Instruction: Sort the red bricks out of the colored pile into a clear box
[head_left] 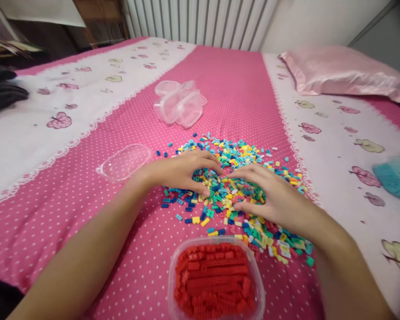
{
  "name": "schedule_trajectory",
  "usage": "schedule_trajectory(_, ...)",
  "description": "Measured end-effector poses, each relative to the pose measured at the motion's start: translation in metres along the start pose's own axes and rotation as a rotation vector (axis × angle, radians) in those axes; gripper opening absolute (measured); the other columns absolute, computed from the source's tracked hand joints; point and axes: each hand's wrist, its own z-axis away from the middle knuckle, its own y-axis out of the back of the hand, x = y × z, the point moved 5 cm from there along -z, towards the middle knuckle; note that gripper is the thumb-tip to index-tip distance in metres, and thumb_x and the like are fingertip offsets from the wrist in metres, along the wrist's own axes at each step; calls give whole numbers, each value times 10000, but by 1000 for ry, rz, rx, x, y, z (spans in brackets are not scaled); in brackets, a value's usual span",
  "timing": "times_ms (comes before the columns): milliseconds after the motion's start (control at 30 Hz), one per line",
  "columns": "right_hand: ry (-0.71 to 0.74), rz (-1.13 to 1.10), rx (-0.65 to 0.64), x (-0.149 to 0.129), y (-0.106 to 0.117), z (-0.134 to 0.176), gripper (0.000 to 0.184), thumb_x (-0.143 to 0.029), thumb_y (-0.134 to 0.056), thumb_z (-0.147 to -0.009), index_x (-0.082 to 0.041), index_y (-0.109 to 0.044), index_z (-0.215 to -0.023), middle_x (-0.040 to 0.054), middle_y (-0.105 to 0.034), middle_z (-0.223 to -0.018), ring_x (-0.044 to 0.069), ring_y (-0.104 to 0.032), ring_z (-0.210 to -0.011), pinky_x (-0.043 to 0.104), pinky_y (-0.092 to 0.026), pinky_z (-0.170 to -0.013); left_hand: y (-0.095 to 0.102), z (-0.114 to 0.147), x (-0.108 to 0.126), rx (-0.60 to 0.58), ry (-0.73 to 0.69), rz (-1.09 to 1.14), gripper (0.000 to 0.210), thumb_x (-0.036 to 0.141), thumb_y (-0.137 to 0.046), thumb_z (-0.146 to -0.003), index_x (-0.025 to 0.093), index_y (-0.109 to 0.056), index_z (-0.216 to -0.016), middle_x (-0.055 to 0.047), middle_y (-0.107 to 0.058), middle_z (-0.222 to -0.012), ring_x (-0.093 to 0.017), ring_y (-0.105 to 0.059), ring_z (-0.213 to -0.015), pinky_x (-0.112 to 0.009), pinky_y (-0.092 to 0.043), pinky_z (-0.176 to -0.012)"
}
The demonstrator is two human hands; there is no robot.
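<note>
A wide pile of small toy building bricks [220,195] in blue, yellow, green, white and red lies spread on the pink dotted bedsheet. My left hand [190,171] rests over the pile's left part, thumb and fingers apart. Facing it from the right, my right hand [266,191] has its fingers spread over the bricks, its fingertips close to the left ones. I see nothing held in either hand; bricks beneath the palms are partly hidden. Nearest to me stands a clear plastic tub [173,284] filled with red bricks [216,275].
A clear lid [126,162] lies left of the pile. Beyond it are several stacked clear containers [180,104]. A pink pillow [346,73] is at the back right, a bag with turquoise contents [395,178] at the right edge. A black glove-like item [3,91] lies far left.
</note>
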Motion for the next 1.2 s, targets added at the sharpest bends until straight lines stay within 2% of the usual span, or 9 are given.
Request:
schedule_trajectory(67, 119, -54, -56, -20, -14, -6, 427, -354, -759, -871, -338, -642, -1281, 61, -571, -1374, 276, -520, -1300, 465, -435, -1102, -2, 3, -2, -57, 13, 27, 699, 480, -826, -774, 218, -573, -1370, -142, -550, -1433, -304, -508, -1339, -428, -391, -1119)
schedule_trajectory(133, 191, -54, -111, -32, -27, -9, 355, -308, -758, -877, -362, -687, -1221, 44, -593, -1335, 274, -515, -1288, 463, -435, -1086, -2, 6, -5, -79, 35, 18, 712, 431, -846, -760, 204, -566, -1373, -147, -540, -1442, -304, -494, -1357, -433, -379, -1136)
schedule_trajectory(233, 213, -9, -126, -33, -35, -11, 256, -238, -722, -904, -310, -724, -1150, 60, -648, -1192, 270, -562, -1176, 458, -462, -1010, 3, 7, -9, -30, 44, -9, 483, 307, -748, -878, 208, -603, -1327, -124, -591, -1378, -261, -527, -1314, -413, -391, -1125)
schedule_trajectory(400, 151, 96, -46, -14, -22, -11, 39, -206, -681, -925, -217, -714, -908, 55, -683, -958, 252, -608, -955, 427, -474, -857, 11, 7, -9, 12, 44, -21, 284, 167, -624, -951, 194, -668, -1230, -96, -677, -1232, -218, -601, -1184, -367, -451, -1038)
schedule_trajectory(600, 51, 72, -27, 1, -7, -9, 62, -195, -666, -933, -236, -680, -888, 19, -711, -911, 225, -636, -918, 387, -458, -857, 2, -3, 8, 20, -9, -54, 266, 351, -727, -903, 225, -725, -1136, -81, -688, -1226, -243, -604, -1163, -399, -404, -1043)
schedule_trajectory(733, 23, 85, -3, 6, 0, -7, 120, -129, -624, -927, -234, -678, -908, 16, -717, -917, 213, -646, -911, 354, -467, -836, -15, -14, 25, -4, -86, -111, 234, 351, -748, -886, 282, -740, -1110, -49, -666, -1260, -262, -562, -1213, -450, -312, -1070)
schedule_trajectory(867, 20, 64, -9, 15, 8, -2, 96, -174, -612, -937, -243, -677, -950, 25, -709, -983, 213, -642, -952, 353, -476, -848, -19, -15, 29, -60, -95, -105, 53, 287, -729, -902, 291, -780, -918, -31, -669, -1219, -241, -566, -1180, -419, -307, -1043)
schedule_trajectory(1000, -40, 33, -19, 33, 20, 10, 115, -287, -630, -942, -263, -688, -1039, 45, -685, -1066, 236, -629, -1032, 393, -478, -912, -11, -9, 19, -66, -47, -112, 86, 308, -731, -899, 260, -772, -841, -32, -670, -1177, -230, -574, -1141, -385, -322, -1015)
schedule_trajectory(1200, -104, -49, -128, 38, 19, 18, 354, -376, -785, -826, -337, -684, -1163, 36, -617, -1167, 255, -581, -1140, 421, -465, -1000, -12, -14, 24, 18, -66, -162, 256, 451, -696, -906, 209, -720, -824, -65, -641, -1131, -249, -558, -1086, -406, -324, -999)
